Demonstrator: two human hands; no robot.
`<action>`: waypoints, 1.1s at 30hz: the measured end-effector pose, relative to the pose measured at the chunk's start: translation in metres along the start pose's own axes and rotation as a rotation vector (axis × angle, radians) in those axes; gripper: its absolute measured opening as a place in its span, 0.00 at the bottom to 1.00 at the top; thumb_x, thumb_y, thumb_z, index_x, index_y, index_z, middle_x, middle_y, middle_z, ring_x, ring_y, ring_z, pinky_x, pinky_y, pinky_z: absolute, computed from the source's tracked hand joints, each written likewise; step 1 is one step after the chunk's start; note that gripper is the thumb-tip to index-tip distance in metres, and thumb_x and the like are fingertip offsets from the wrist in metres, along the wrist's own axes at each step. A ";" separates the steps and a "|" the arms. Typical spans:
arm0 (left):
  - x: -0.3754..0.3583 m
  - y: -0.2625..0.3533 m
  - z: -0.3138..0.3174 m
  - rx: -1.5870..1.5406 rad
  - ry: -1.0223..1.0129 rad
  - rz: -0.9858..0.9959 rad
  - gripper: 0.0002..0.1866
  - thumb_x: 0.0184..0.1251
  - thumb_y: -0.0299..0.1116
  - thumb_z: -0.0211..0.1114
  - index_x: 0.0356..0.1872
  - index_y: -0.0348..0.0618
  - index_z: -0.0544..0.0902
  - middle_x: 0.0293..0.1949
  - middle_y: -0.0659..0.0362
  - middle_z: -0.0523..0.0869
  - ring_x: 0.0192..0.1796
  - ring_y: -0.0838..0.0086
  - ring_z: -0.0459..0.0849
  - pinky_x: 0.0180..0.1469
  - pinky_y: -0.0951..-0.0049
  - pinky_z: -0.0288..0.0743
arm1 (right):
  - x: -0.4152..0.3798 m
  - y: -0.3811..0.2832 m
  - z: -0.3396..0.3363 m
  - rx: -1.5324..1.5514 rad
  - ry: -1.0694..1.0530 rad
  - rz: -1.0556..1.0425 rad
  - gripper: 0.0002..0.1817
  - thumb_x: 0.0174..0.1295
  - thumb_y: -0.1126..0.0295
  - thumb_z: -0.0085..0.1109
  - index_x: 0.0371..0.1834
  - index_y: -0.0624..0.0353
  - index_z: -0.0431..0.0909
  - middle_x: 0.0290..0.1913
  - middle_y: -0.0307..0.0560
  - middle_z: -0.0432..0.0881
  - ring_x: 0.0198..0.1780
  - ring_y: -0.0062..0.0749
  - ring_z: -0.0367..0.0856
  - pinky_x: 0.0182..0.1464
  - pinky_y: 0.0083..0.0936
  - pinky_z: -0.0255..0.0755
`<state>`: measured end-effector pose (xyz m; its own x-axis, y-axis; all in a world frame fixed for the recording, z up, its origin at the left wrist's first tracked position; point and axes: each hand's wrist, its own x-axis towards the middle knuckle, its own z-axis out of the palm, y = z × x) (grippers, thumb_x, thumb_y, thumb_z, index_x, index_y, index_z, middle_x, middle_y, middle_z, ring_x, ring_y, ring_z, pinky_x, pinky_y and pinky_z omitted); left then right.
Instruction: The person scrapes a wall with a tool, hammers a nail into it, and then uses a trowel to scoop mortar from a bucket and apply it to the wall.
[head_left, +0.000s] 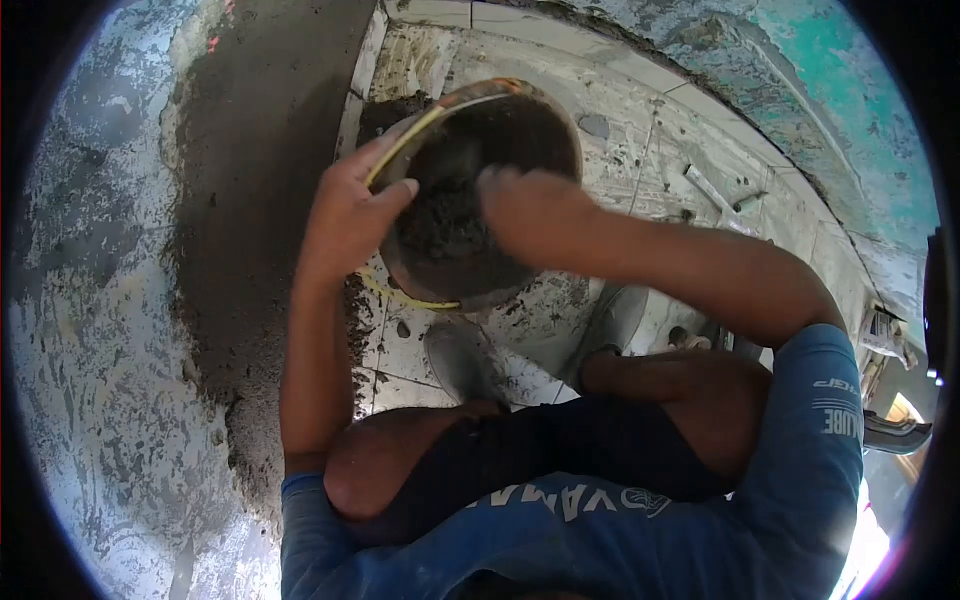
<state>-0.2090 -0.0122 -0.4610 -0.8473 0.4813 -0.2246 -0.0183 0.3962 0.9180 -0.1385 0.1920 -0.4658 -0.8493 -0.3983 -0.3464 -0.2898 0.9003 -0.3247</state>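
A round, dirty bucket (572, 150) tilts between my hands, with a yellow strip along part of its rim. Dark, lumpy wet mortar (440, 215) lies inside it. My left hand (365, 205) is closed on the bucket's left rim, thumb over the edge. Over the bucket's mouth, my right hand (535, 215) is curled into a fist and smeared by motion. What that fist holds, if anything, I cannot make out against the dark mortar.
Mortar-splashed floor tiles (620, 180) lie under the bucket. A fresh grey mortar strip (255, 150) runs along the wall at left. A pale flat-bladed tool (715, 195) lies at right. My boots (460, 360) are just below the bucket.
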 end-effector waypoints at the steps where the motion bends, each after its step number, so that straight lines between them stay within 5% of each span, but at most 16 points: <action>1: 0.001 -0.005 -0.002 0.068 0.009 -0.003 0.24 0.59 0.25 0.62 0.58 0.30 0.76 0.49 0.55 0.82 0.51 0.73 0.78 0.58 0.75 0.68 | -0.009 -0.014 0.017 -0.036 -0.129 -0.016 0.20 0.55 0.74 0.57 0.51 0.69 0.70 0.39 0.59 0.81 0.36 0.48 0.86 0.31 0.37 0.81; 6: 0.002 0.000 -0.007 -0.061 0.006 -0.092 0.25 0.58 0.26 0.63 0.59 0.30 0.75 0.49 0.56 0.81 0.50 0.74 0.78 0.57 0.75 0.68 | -0.005 0.027 0.003 0.092 -0.259 0.000 0.19 0.57 0.75 0.54 0.52 0.69 0.70 0.41 0.61 0.80 0.37 0.51 0.85 0.35 0.39 0.81; 8: 0.000 -0.003 -0.009 -0.109 0.004 -0.131 0.25 0.58 0.26 0.63 0.59 0.30 0.75 0.49 0.56 0.81 0.50 0.74 0.77 0.57 0.75 0.68 | 0.000 0.041 -0.004 0.095 0.012 0.130 0.15 0.54 0.75 0.57 0.43 0.73 0.76 0.38 0.63 0.83 0.42 0.54 0.85 0.45 0.41 0.80; 12: 0.011 -0.009 -0.016 0.048 -0.023 0.011 0.24 0.58 0.25 0.62 0.58 0.27 0.75 0.49 0.56 0.82 0.49 0.76 0.78 0.55 0.75 0.70 | -0.003 0.019 0.032 0.162 -0.047 0.186 0.13 0.54 0.77 0.56 0.42 0.73 0.78 0.39 0.65 0.82 0.44 0.54 0.85 0.45 0.41 0.80; 14: 0.009 -0.009 -0.020 -0.057 0.023 -0.052 0.24 0.59 0.25 0.62 0.58 0.28 0.75 0.48 0.56 0.82 0.50 0.76 0.78 0.55 0.75 0.70 | -0.007 0.022 0.038 0.144 -0.211 -0.136 0.13 0.55 0.77 0.55 0.42 0.74 0.79 0.40 0.67 0.82 0.45 0.53 0.85 0.45 0.41 0.80; 15: 0.005 -0.011 -0.019 -0.101 0.047 -0.065 0.23 0.59 0.25 0.62 0.57 0.28 0.75 0.48 0.56 0.82 0.49 0.76 0.78 0.55 0.75 0.70 | -0.008 0.022 0.012 0.191 -0.339 -0.014 0.14 0.54 0.76 0.56 0.42 0.74 0.79 0.43 0.67 0.82 0.45 0.55 0.84 0.45 0.42 0.80; 21: -0.006 -0.002 -0.010 0.064 0.038 -0.048 0.25 0.57 0.26 0.64 0.59 0.32 0.76 0.49 0.57 0.82 0.50 0.74 0.77 0.56 0.75 0.69 | -0.003 0.052 -0.018 0.218 -0.268 0.230 0.21 0.56 0.75 0.54 0.52 0.75 0.69 0.43 0.68 0.81 0.48 0.59 0.82 0.51 0.44 0.77; 25: 0.001 -0.015 -0.013 0.109 0.021 0.016 0.25 0.57 0.26 0.63 0.59 0.31 0.75 0.49 0.56 0.82 0.50 0.73 0.77 0.57 0.74 0.68 | -0.007 0.040 0.043 0.121 -0.335 0.080 0.22 0.57 0.72 0.51 0.56 0.70 0.68 0.42 0.67 0.81 0.47 0.56 0.82 0.50 0.44 0.78; 28: -0.003 -0.009 -0.011 0.085 0.050 -0.019 0.25 0.58 0.25 0.63 0.59 0.31 0.75 0.49 0.56 0.82 0.51 0.73 0.78 0.57 0.74 0.68 | -0.006 0.052 0.012 0.067 -0.541 -0.002 0.20 0.57 0.72 0.52 0.52 0.72 0.70 0.40 0.67 0.81 0.45 0.57 0.83 0.49 0.43 0.79; 30: -0.003 -0.009 -0.011 0.132 0.097 -0.015 0.24 0.58 0.24 0.62 0.59 0.31 0.75 0.49 0.56 0.82 0.51 0.74 0.78 0.57 0.75 0.68 | -0.006 0.058 -0.006 0.130 -0.434 -0.040 0.16 0.58 0.72 0.53 0.46 0.72 0.73 0.36 0.68 0.81 0.43 0.58 0.83 0.47 0.44 0.79; 32: -0.003 -0.014 -0.008 -0.024 0.003 0.005 0.24 0.58 0.24 0.62 0.58 0.30 0.75 0.49 0.56 0.82 0.51 0.74 0.78 0.57 0.75 0.68 | -0.008 0.051 -0.015 0.299 -0.286 0.402 0.13 0.57 0.72 0.54 0.42 0.72 0.75 0.35 0.68 0.81 0.42 0.58 0.83 0.46 0.45 0.79; 33: -0.004 -0.012 -0.005 -0.027 0.003 0.007 0.24 0.58 0.24 0.62 0.58 0.30 0.75 0.49 0.56 0.82 0.51 0.74 0.78 0.57 0.75 0.68 | -0.011 0.050 -0.010 0.296 -0.286 0.404 0.13 0.57 0.72 0.54 0.42 0.72 0.75 0.35 0.68 0.81 0.42 0.58 0.83 0.46 0.45 0.79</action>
<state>-0.2084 -0.0230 -0.4695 -0.8490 0.4817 -0.2170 -0.0264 0.3716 0.9280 -0.1485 0.2435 -0.4694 -0.7020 -0.1017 -0.7049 0.2038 0.9197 -0.3357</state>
